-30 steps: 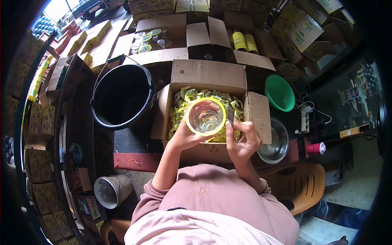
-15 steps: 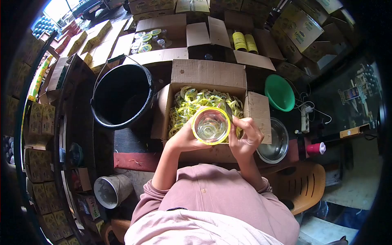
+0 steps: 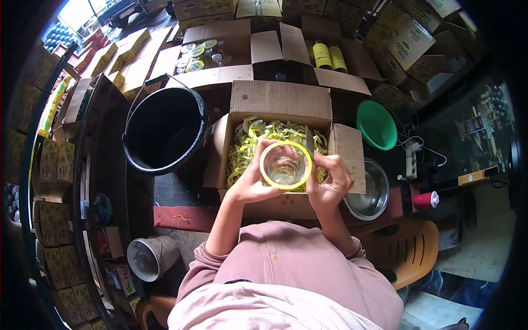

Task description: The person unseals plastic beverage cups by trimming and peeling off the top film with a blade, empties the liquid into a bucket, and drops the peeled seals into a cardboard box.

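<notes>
My left hand [image 3: 251,181] is wrapped round the side of a clear cup [image 3: 286,171] with a yellow rim, its mouth tilted toward me. My right hand [image 3: 331,181] is closed on a knife, whose dark narrow blade [image 3: 309,139] points away from me along the cup's right side. The knife's handle is hidden by the fingers. Whether the blade touches the rim, I cannot tell. Beneath both hands stands an open cardboard box [image 3: 281,99] filled with curled yellow-and-clear strips [image 3: 245,144].
A large black bucket [image 3: 129,144] stands left of the box. To the right are a green basin [image 3: 377,125], a metal bowl [image 3: 383,190] and a pink spool [image 3: 423,200]. Farther back, cartons hold lidded cups [image 3: 195,66] and yellow cylinders [image 3: 322,56]. A grey pail [image 3: 144,258] sits lower left.
The cup has turned and tilted a little in my left hand, its rim rising slightly. The knife blade has shifted slightly away from me and stands out more above the rim.
</notes>
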Tool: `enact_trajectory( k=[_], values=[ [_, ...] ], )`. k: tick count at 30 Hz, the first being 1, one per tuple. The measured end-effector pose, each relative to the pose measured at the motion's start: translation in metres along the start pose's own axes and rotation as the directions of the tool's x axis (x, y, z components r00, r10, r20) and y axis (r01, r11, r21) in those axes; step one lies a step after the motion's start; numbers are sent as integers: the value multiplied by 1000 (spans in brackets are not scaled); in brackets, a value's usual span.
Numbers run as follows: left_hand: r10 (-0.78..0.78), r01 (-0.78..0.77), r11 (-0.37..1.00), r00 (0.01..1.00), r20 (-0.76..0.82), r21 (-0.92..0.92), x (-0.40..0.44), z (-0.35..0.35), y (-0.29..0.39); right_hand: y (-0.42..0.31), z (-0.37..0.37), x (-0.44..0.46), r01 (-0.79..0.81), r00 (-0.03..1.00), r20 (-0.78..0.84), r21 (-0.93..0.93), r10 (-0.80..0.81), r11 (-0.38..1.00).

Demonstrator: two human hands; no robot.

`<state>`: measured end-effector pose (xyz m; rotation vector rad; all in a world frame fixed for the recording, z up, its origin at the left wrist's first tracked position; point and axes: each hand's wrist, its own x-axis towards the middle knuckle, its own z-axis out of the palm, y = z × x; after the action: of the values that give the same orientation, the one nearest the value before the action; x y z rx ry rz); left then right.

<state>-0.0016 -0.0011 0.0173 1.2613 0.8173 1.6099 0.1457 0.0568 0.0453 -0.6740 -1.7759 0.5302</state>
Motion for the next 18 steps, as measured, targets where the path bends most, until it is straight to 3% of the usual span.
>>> enact_trajectory(
  k=[1, 5, 9, 13, 18],
  values=[
    [80, -78, 996, 996, 49, -54, 3, -4, -8, 0, 0, 0, 1, 1000, -8, -11, -1, 1000],
    [76, -77, 996, 996, -47, -32, 2, -1, -5, 0, 3, -2, 17, 999, -36, -57, -20, 998],
    [151, -134, 979, 983, -104, 155, 2, 9, -8, -5, 4, -2, 38, 999, -12, -106, -39, 994],
    [151, -92, 949, 972, -180, 300, 7, 10, -15, -8, 4, 0, 74, 996, -32, -141, -79, 987],
    [164, -115, 893, 983, -78, 435, 4, 9, -9, -4, 1, 4, 76, 997, -11, -138, -79, 988]
  ],
)
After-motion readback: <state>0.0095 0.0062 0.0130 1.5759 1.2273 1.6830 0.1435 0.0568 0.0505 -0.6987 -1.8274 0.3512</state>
